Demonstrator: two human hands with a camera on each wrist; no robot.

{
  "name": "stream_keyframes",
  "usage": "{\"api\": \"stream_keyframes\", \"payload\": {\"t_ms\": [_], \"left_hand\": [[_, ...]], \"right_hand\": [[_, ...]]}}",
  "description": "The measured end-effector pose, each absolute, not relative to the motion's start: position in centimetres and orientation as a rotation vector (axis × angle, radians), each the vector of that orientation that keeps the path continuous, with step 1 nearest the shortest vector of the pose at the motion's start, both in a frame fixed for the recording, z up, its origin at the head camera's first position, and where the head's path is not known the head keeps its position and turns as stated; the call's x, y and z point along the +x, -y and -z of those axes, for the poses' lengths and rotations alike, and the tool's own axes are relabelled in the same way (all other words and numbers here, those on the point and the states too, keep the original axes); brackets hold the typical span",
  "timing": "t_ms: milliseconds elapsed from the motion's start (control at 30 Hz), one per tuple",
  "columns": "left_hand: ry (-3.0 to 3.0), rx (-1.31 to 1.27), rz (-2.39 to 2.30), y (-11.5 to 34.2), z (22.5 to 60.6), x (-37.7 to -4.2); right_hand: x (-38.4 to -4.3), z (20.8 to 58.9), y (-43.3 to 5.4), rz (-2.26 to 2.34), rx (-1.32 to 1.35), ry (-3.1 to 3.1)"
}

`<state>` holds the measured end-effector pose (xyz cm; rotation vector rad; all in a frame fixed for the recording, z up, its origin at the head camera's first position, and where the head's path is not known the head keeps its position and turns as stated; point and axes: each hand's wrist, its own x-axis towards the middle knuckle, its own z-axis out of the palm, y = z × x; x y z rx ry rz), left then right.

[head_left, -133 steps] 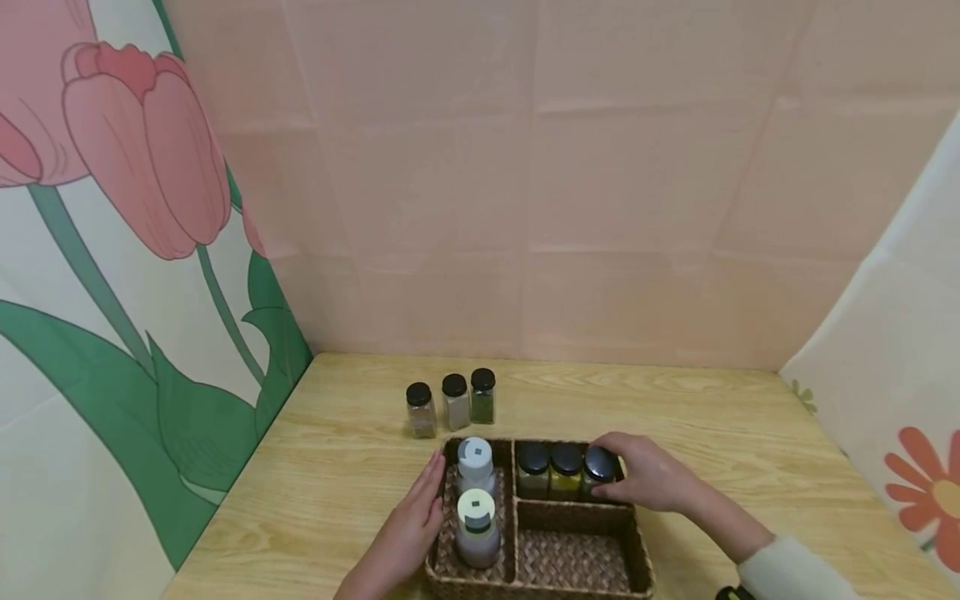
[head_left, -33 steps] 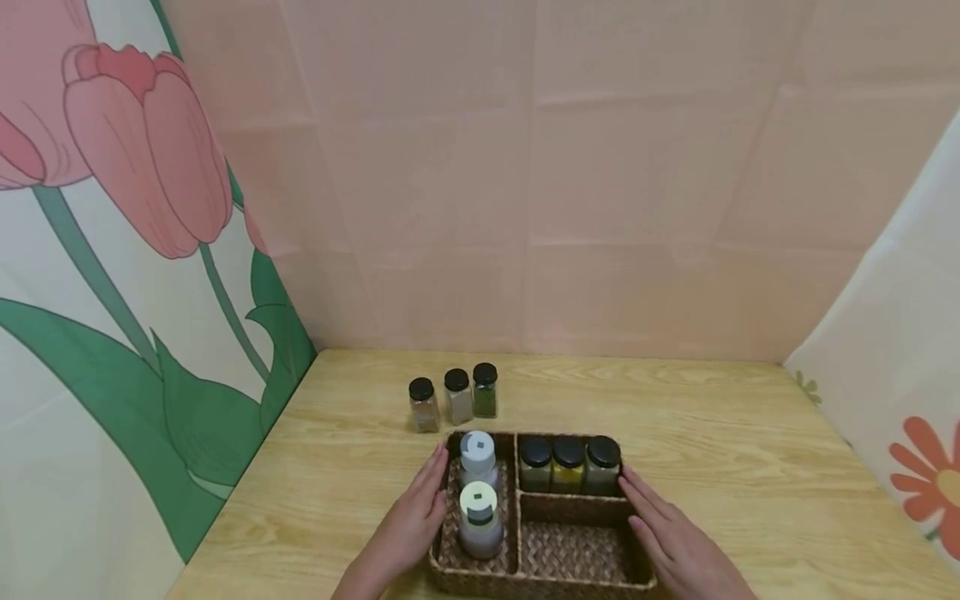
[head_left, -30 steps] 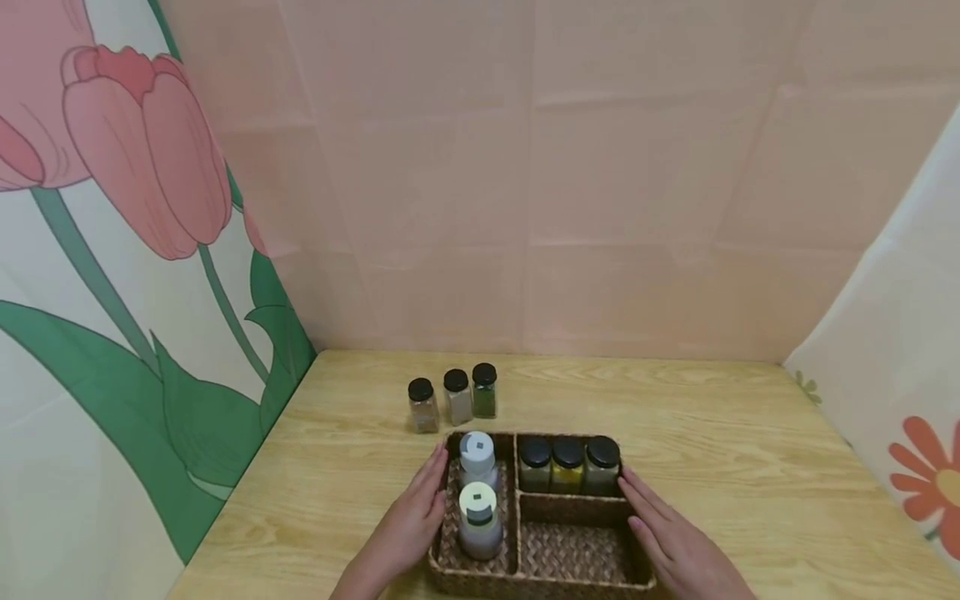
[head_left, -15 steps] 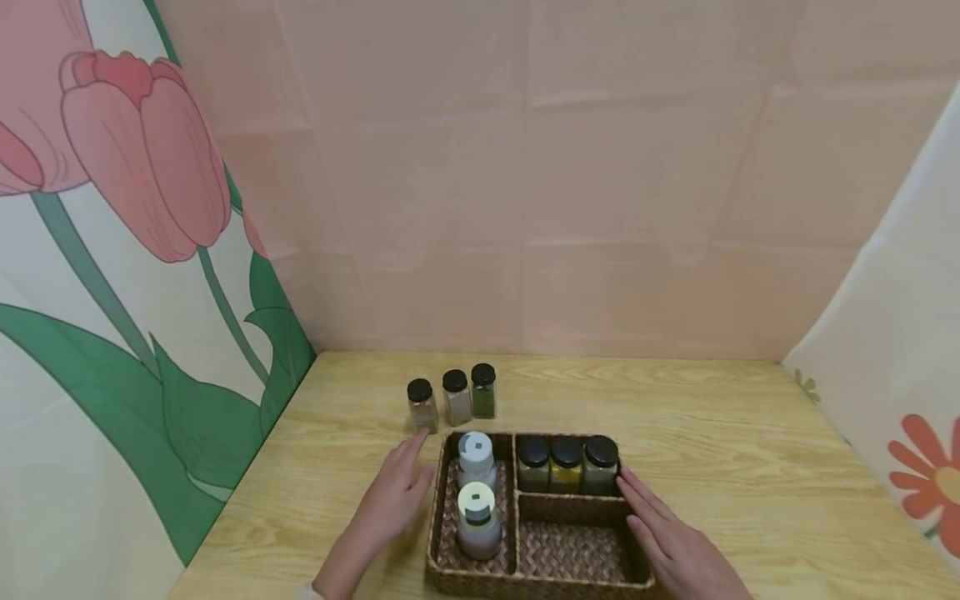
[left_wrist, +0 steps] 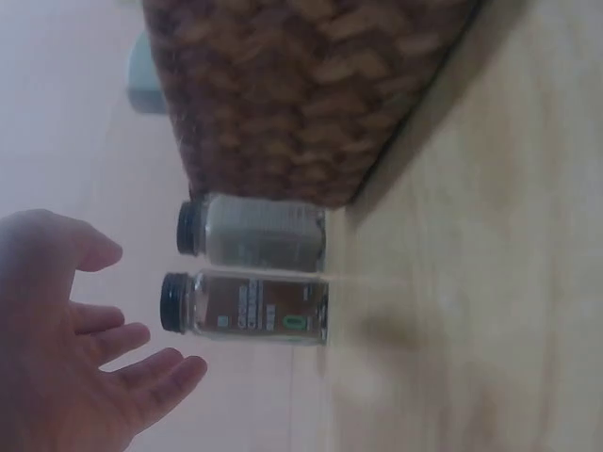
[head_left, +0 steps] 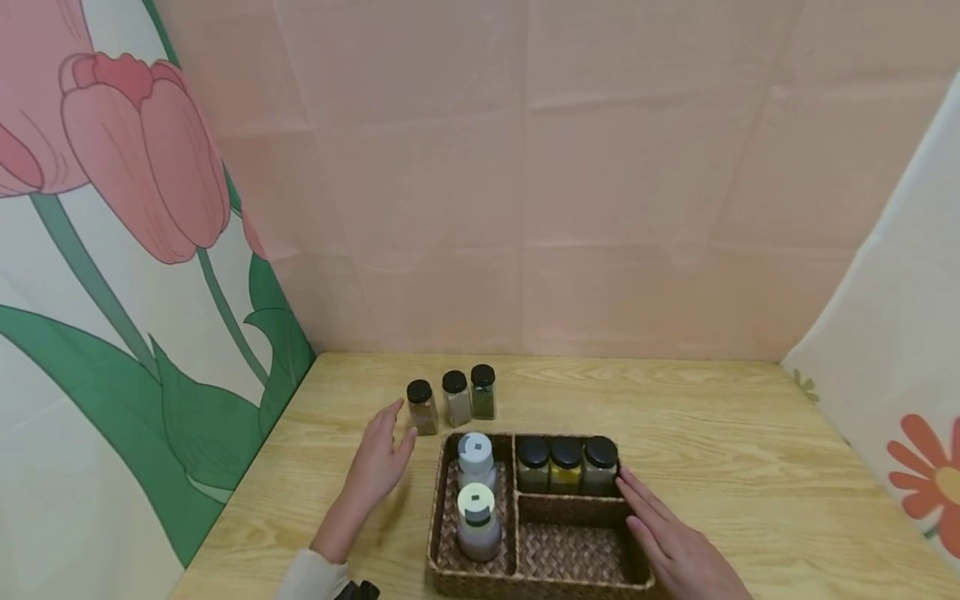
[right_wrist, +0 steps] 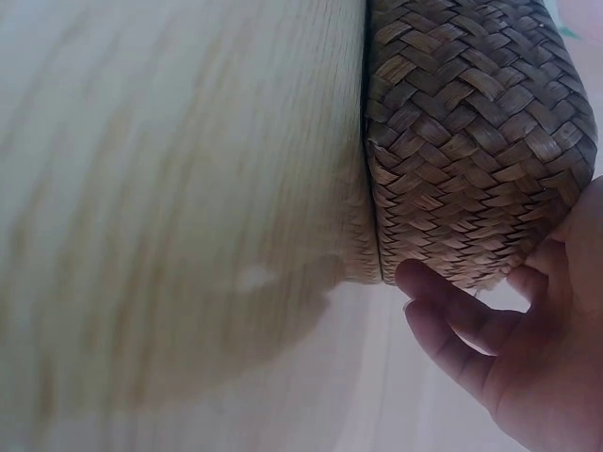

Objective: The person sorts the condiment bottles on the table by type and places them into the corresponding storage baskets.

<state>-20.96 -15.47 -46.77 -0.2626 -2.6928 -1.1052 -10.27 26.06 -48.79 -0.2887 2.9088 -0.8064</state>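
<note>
My left hand (head_left: 377,458) reaches beside a spice jar with brown contents (head_left: 423,413), fingers spread and apart from it. In the left wrist view that brown jar (left_wrist: 254,306) stands in front of the hand's fingers. Next to it are a jar of pale powder (head_left: 457,404) and one with green contents (head_left: 483,396), all black-capped. My right hand (head_left: 678,546) rests with extended fingers against the right side of a woven basket (head_left: 480,577). In the right wrist view its fingertips touch the basket's wall (right_wrist: 471,141).
The basket's left compartment holds two bottles with pale caps, the nearer one (head_left: 478,525) greyish. Three black-lidded jars (head_left: 566,467) stand in a row in the back right compartment. The front right compartment shows its bare woven floor (head_left: 573,554). All stands on a wooden table (head_left: 750,467).
My left hand has left the basket's left side and moved forward and left to the brown jar. Earlier, my right hand moved from the rightmost black-lidded jar to the basket's right side.
</note>
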Motion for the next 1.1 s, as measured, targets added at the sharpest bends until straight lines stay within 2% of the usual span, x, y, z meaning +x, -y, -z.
{"api": "stream_keyframes", "payload": {"t_ms": [533,1100], "left_hand": [[2.615,-0.217,1.391,16.1,47.8,-25.8],[2.611,-0.218,1.617,16.1,49.6,-28.6]], "right_hand": [[-10.1,48.7,-26.1,0.798,-0.313,-2.941],[-10.1,48.7,-26.0,0.759,-0.299,-2.940]]}}
